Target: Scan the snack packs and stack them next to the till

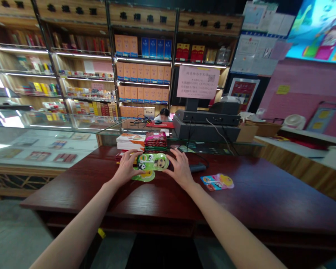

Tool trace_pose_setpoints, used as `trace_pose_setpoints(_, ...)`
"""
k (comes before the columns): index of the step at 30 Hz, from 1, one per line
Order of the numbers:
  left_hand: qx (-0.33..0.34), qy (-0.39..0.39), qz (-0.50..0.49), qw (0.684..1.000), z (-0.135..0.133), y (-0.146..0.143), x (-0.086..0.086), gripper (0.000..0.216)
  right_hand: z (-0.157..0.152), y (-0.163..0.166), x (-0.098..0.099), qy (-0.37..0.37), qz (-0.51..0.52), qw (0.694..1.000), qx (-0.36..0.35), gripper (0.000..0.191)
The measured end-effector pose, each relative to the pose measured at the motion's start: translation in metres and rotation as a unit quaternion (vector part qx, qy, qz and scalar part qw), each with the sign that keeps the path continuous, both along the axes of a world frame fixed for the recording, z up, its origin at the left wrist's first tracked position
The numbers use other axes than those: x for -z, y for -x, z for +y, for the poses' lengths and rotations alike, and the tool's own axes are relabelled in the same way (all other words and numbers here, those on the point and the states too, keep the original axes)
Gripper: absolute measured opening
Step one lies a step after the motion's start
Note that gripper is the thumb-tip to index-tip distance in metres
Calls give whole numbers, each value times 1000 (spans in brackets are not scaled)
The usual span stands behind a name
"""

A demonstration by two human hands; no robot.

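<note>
Between my hands is a green panda-printed lollipop pack [153,162], long and rounded, held sideways just over the table. My left hand [126,166] grips its left end, thumb below and fingers above. At the right end, my right hand [180,167] pinches it with the thumb and bent fingers. Partly hidden under it lies a second green pack [146,176] with a yellow picture. Off to the right, a blue and pink pack [217,182] with a yellow round part rests flat. Behind my hands are a white and orange box [131,141] and a stack of dark red packets [155,139].
The dark wooden table [162,200] meets a glass counter [44,145] at the back left. A dark handheld device [198,167] lies right of my right hand. A cash register machine [207,129] stands behind. A person's head [164,113] shows beyond the counter, before stocked shelves.
</note>
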State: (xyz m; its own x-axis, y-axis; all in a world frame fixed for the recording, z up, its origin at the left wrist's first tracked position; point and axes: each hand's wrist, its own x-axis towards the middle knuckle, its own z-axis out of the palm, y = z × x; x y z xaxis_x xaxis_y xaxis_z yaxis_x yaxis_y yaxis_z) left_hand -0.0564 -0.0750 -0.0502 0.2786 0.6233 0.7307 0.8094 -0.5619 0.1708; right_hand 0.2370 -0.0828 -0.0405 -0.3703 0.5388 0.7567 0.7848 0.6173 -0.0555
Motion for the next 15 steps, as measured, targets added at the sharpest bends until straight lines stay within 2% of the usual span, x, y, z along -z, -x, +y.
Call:
trace_pose_setpoints(7, -7, 64, 8, 998, -2, 34, 6, 81, 0, 30, 4, 45, 8, 998, -36, 54)
trace_pose_setpoints(15, -11, 155, 7, 988, -8, 53, 11, 82, 0, 47, 19, 98, 8, 994, -39, 55)
